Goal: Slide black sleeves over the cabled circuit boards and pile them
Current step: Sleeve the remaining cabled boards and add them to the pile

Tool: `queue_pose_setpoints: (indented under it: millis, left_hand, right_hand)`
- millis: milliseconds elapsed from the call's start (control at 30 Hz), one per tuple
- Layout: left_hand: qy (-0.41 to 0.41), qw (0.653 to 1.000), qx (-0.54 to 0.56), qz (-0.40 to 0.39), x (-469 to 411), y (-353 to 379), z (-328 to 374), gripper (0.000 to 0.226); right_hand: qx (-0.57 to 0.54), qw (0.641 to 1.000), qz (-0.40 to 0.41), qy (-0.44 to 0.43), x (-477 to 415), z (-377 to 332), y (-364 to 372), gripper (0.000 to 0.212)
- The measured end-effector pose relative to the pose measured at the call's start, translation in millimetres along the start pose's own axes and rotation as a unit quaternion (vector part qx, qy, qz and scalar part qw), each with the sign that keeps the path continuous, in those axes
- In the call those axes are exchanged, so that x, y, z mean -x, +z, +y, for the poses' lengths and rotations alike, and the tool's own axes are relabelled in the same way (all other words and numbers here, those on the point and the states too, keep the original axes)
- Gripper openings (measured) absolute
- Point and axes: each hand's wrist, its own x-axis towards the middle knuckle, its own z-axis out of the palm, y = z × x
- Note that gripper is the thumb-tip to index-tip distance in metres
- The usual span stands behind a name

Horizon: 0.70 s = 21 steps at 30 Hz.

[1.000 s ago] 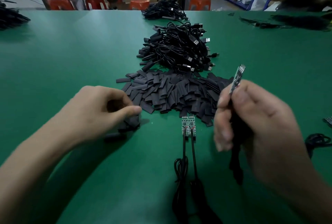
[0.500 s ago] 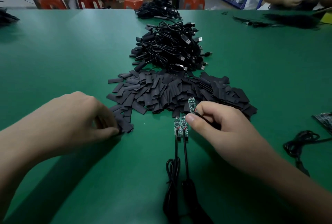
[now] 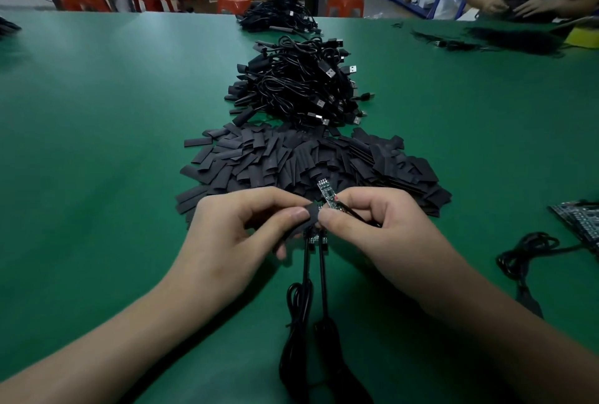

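A sleeve [image 3: 308, 214] is pinched in the left hand [image 3: 246, 228], at nine o'clock of the board [image 3: 326, 193], which is clamped in the right hand [image 3: 372, 225] with its tip tilted to eleven o'clock, probably for threading.

A narrow green circuit board [image 3: 326, 193] tilts upward beside 1 flat black sleeve [image 3: 309, 216], above a heap of sleeves [image 3: 291, 160].

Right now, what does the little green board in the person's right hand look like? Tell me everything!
The circuit board is a thin, narrow green strip dotted with tiny parts, with small pale contacts at its far tip. It tilts up and away, above the heap of black sleeves. The right hand pinches its lower end, where a black cable leaves it. The left hand holds a black sleeve right beside it, not yet over it.
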Motion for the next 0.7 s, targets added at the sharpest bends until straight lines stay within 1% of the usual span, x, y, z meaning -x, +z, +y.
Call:
queue_pose_setpoints:
  millis: [33, 133, 200, 233, 300, 367, 433, 533, 700]
  left_hand:
    - [0.021, 0.999, -0.023, 0.011, 0.6, -0.1, 0.9, 0.008]
    - [0.093, 0.988, -0.118, 0.025, 2.0, -1.0, 6.0, 0.028]
    - [0.116, 0.981, -0.152, 0.031, 2.5, -0.6, 6.0, 0.032]
    - [0.112, 0.981, -0.155, 0.038, 2.6, -1.1, 5.5, 0.031]
    - [0.081, 0.986, -0.137, 0.046, 2.3, -3.5, 5.5, 0.031]
    - [0.048, 0.992, -0.103, 0.052, 2.1, -5.6, 6.1, 0.030]
    - [0.028, 0.995, -0.075, 0.057, 1.8, -6.5, 5.9, 0.029]
    - [0.013, 0.996, -0.062, 0.057, 2.5, -6.7, 4.1, 0.026]
    - [0.022, 0.995, -0.082, 0.046, 3.4, -6.5, 5.0, 0.022]
  right_hand:
    - [-0.001, 1.000, 0.005, -0.002, -0.5, 0.4, 1.2, 0.028]
    - [0.004, 1.000, 0.020, -0.014, -1.1, 0.7, 3.2, 0.022]
    - [0.031, 0.999, 0.019, -0.031, 0.8, 0.2, 2.9, 0.022]
    - [0.050, 0.998, 0.021, -0.043, 2.2, -0.3, 2.1, 0.024]
    - [0.088, 0.994, 0.029, -0.060, 3.9, -2.1, -0.9, 0.036]
    - [0.100, 0.993, 0.028, -0.055, 4.2, -4.6, -6.8, 0.044]
    - [0.128, 0.990, 0.017, -0.054, 3.2, -6.1, -13.7, 0.042]
    - [0.185, 0.981, -0.018, -0.062, 3.2, -8.4, -19.4, 0.039]
    - [0.205, 0.975, -0.071, -0.057, 4.3, -9.7, -20.5, 0.039]
